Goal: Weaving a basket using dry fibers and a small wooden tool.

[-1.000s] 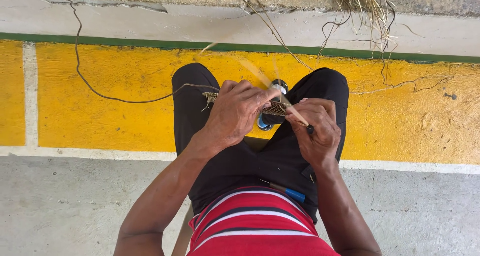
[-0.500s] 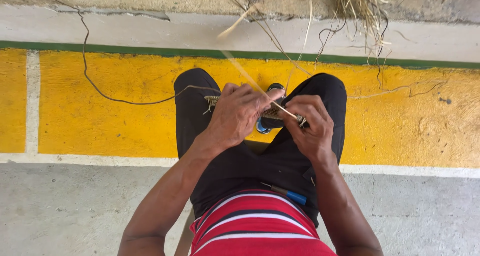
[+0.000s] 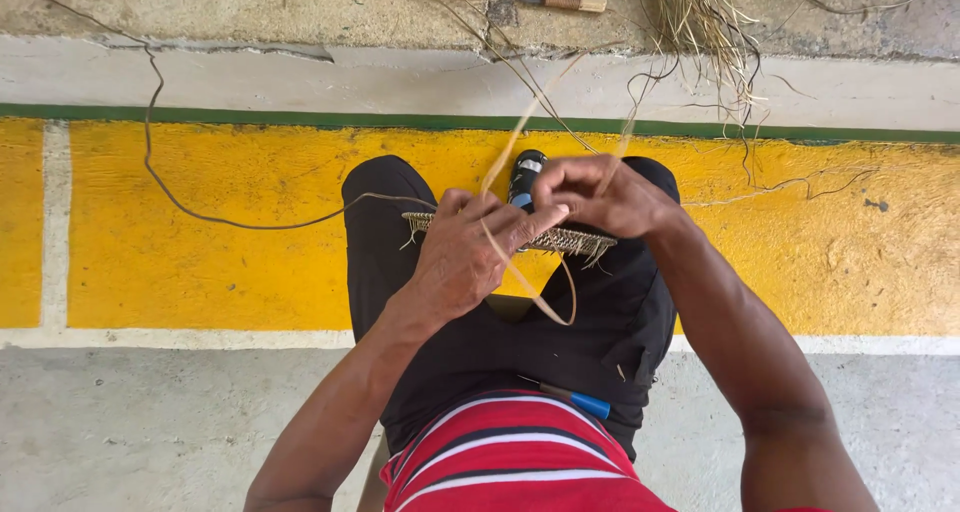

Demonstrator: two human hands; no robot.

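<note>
woven strip (image 3: 560, 239) across the knees, fibre bundle (image 3: 690, 12) beyond on the ledge (image 3: 300, 72)

Bright, even daylight, soft faint shadows, no glare, mostly sharp, thin moving strand slightly blurred

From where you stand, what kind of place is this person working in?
Probably an informal outdoor or open-air craft spot, not a factory. The person sits over a painted yellow concrete floor; loose bundles of dried fibre lie on the ledge ahead, and a flat woven piece rests across the knees, held by both hands.
</note>
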